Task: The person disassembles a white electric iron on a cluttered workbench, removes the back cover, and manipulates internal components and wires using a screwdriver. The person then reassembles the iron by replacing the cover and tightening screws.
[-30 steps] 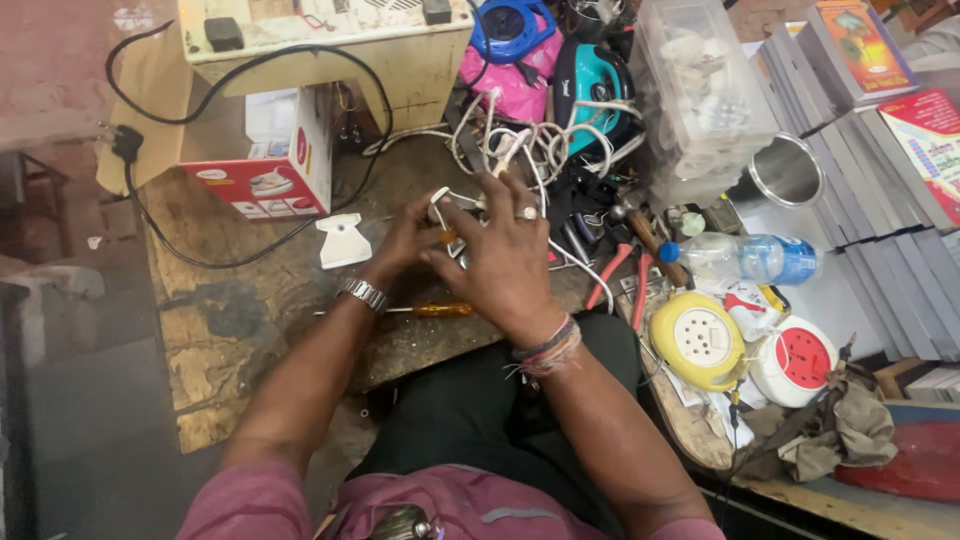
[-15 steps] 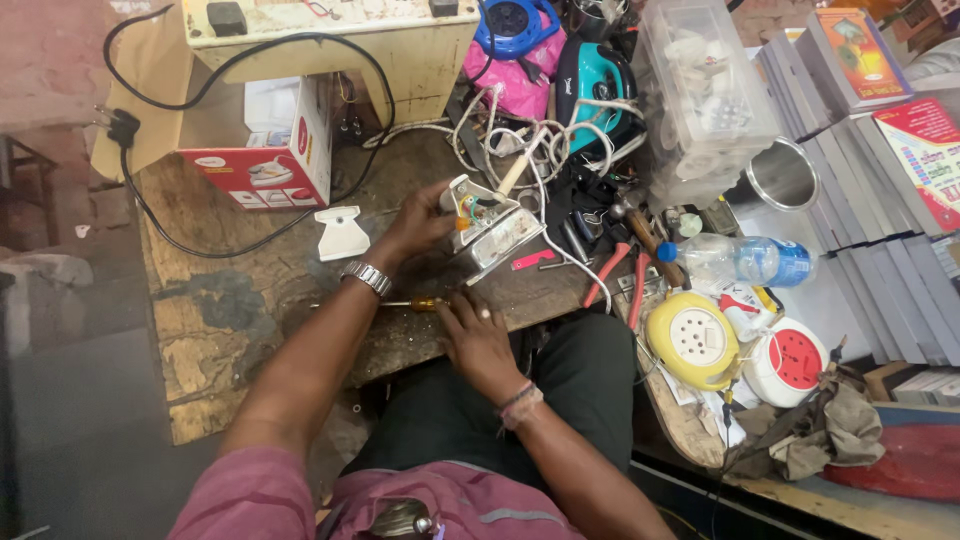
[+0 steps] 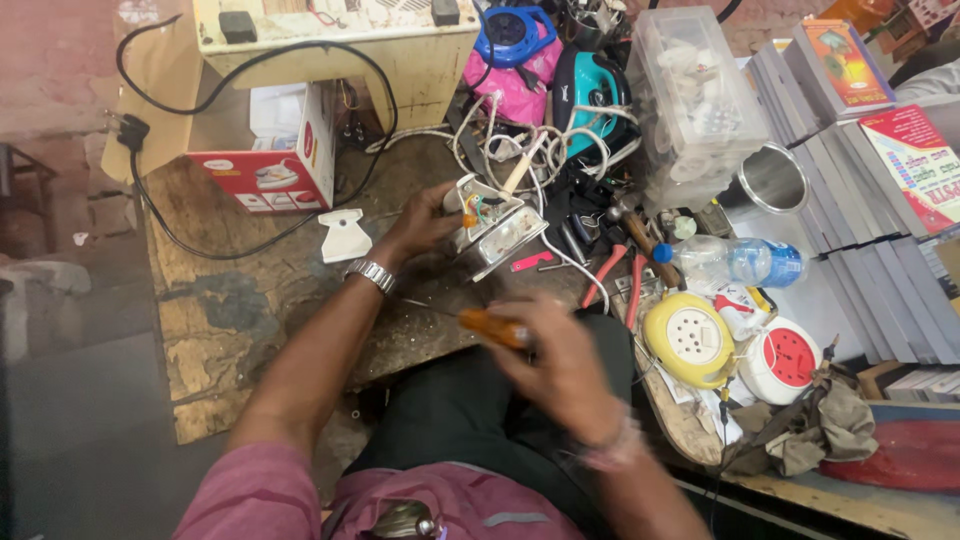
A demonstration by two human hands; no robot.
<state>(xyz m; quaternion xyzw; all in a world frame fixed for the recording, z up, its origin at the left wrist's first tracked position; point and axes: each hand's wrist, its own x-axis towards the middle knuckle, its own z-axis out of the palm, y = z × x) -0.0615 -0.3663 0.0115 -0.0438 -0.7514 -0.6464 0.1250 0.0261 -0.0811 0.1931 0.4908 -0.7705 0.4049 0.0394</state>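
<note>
My left hand (image 3: 420,228) grips the back end of an opened electric iron (image 3: 495,225) that rests tilted on the worn wooden bench (image 3: 240,300), its metal soleplate and coloured wires showing. A metal watch sits on that wrist. My right hand (image 3: 560,365), blurred, is near my lap and closed around a screwdriver with an orange handle (image 3: 492,326), its thin shaft pointing left. A white cord (image 3: 520,150) loops behind the iron.
A white plastic cover (image 3: 345,237) lies left of the iron. A red and white box (image 3: 275,150) and a black cable (image 3: 160,225) sit at the back left. Pliers (image 3: 615,270), a water bottle (image 3: 735,262), yellow and red extension reels (image 3: 690,340), a plastic container (image 3: 695,100) and books (image 3: 880,130) crowd the right.
My right hand left the iron, dropped to the bench's near edge and picked up the orange-handled screwdriver. My left hand stayed on the iron.
</note>
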